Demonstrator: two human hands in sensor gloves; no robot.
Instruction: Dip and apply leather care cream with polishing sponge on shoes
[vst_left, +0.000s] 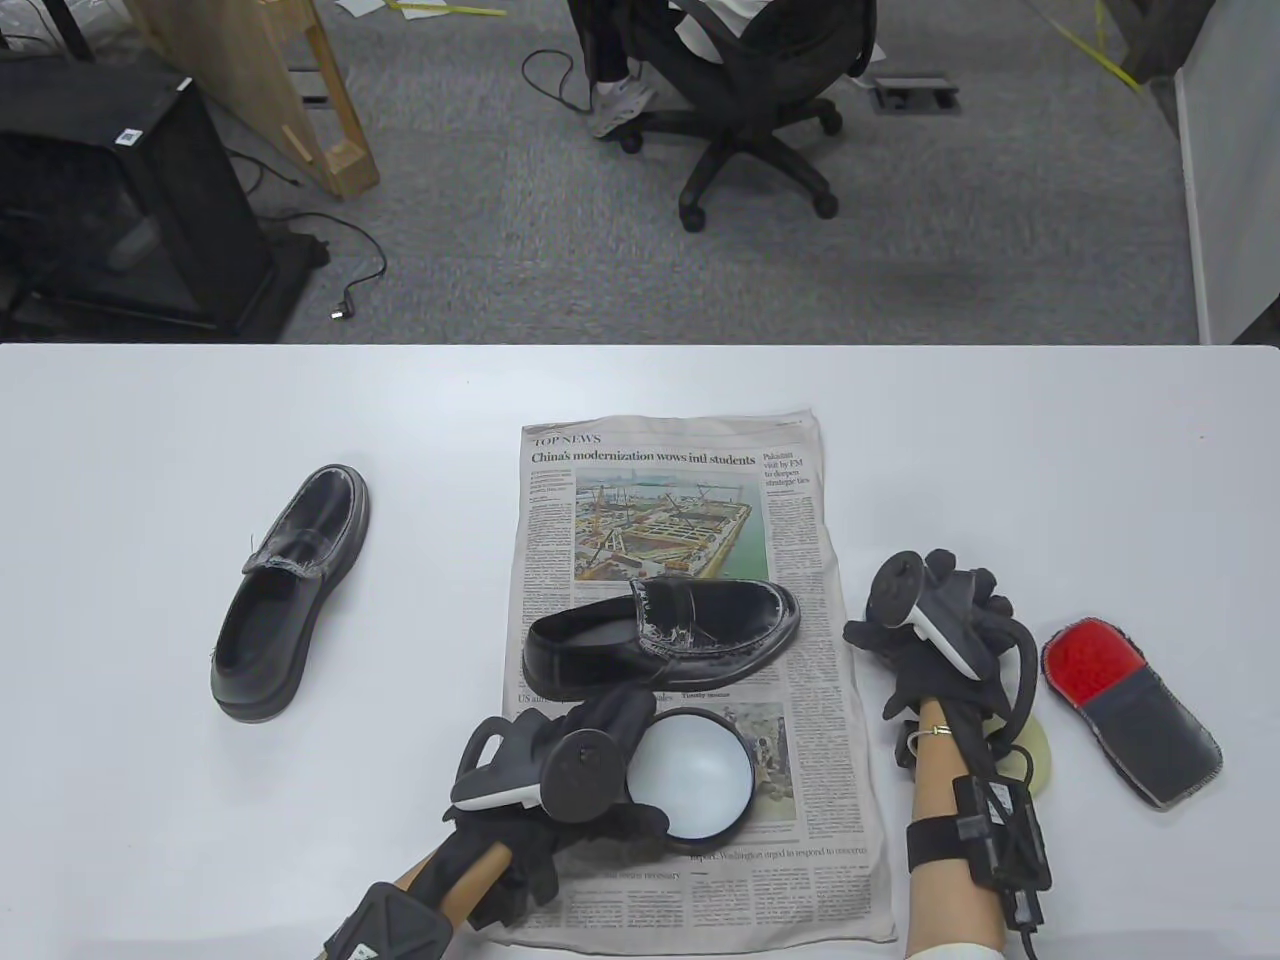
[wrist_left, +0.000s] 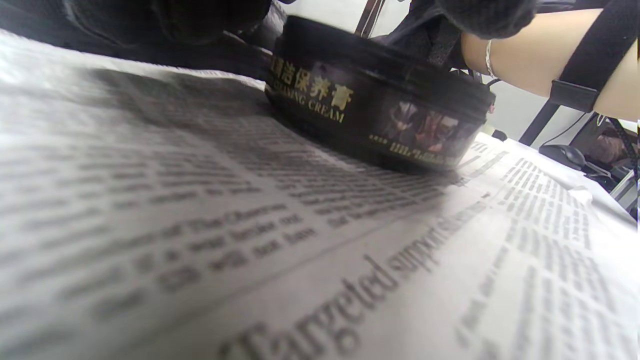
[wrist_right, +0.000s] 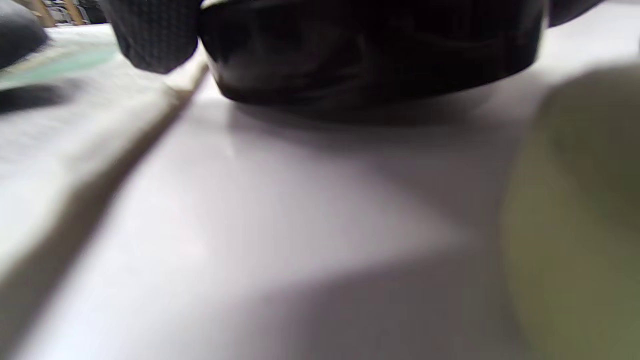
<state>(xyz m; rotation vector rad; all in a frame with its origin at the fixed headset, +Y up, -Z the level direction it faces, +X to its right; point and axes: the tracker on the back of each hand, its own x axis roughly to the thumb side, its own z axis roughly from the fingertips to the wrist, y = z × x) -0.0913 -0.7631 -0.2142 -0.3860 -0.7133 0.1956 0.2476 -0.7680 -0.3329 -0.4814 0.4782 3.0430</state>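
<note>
A white worktop (vst_left: 150, 420) carries a newspaper (vst_left: 800, 560) spread flat at its middle. One black shoe (vst_left: 665, 635) lies on its side on the paper, toe pointing right. A second shoe (vst_left: 290, 590) stands upright well off to the left, on the bare worktop.

Near the paper's front edge sits an open round tin (vst_left: 695, 775) of cream, its pale contents showing; the left wrist view shows its black wall (wrist_left: 380, 117) with gold lettering. The left hand (vst_left: 575, 765) rests against the tin's left side, its fingers curled round the rim, holding it.

The right hand (vst_left: 935, 640) is on the worktop just right of the paper. Its fingers are bent round a black round thing, seen close up and blurred in the right wrist view (wrist_right: 370, 50); it may be the tin's lid, but that cannot be told for sure.

A pale yellow sponge (vst_left: 1035, 755) lies just beside the right forearm, partly hidden. Further right lies a red and grey mitt (vst_left: 1130, 710).
</note>
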